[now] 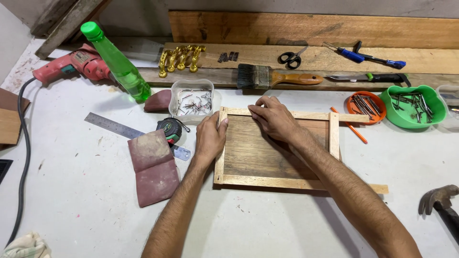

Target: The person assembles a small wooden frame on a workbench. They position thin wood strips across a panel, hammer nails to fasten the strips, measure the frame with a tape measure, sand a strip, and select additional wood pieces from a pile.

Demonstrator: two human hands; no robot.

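Head view: the left hand point(209, 138) has its grip closed on the left side of the wooden frame point(275, 153), which lies flat on the bench point(81, 191). The right hand point(273, 117) lies open, fingers pressing the top strip near that corner (no tool in it). It looks like lining up the strips. The next move likely needs both strips held snug.

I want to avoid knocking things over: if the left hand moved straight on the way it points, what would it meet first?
Probably the clear plastic tub of nails. The left hand rests on the wooden frame's left edge, pointing up-table; the tub lies just beyond, though the depth is unclear.
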